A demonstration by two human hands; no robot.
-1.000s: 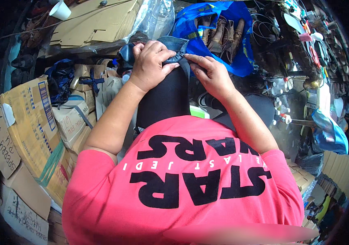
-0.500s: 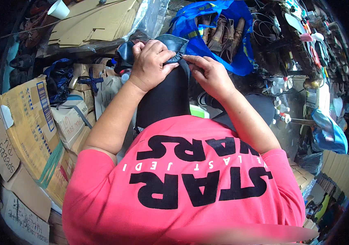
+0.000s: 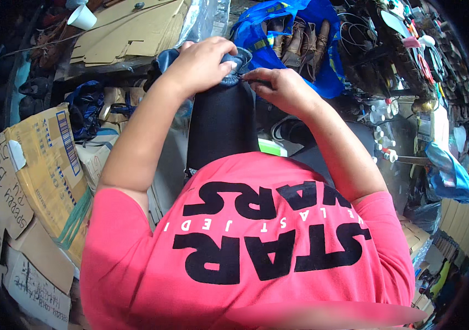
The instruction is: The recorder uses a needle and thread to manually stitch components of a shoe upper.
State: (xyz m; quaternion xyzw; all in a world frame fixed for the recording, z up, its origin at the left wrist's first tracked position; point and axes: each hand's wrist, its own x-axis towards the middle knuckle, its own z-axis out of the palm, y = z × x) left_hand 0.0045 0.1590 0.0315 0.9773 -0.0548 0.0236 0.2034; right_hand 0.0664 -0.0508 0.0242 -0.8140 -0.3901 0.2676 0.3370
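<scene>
A dark blue, leather-like piece (image 3: pixel 241 57) with a gathered or curled edge lies over my knee, on the dark trouser leg (image 3: pixel 220 118). My left hand (image 3: pixel 201 65) is bent over it and grips it, thumb and fingers curled on its near edge. My own hand hides much of the piece, so I cannot tell its full shape. Just to the right, my right hand (image 3: pixel 286 91) is closed in a pinch, its fingertips close beside the piece's right edge. Whatever those fingertips hold, if anything, is too small to make out.
A blue bag (image 3: pixel 330 60) holding brown shoes (image 3: pixel 295 44) stands ahead. Flat cardboard (image 3: pixel 130 33) and a white cup (image 3: pixel 82 18) lie at the far left. Cardboard boxes (image 3: pixel 42 159) crowd my left side. Small bottles (image 3: pixel 380 113) and a cluttered rack stand to the right.
My left hand has shifted slightly up and left, its fingers now curled further over the blue piece. My right hand has drawn slightly right, its fingers more bent.
</scene>
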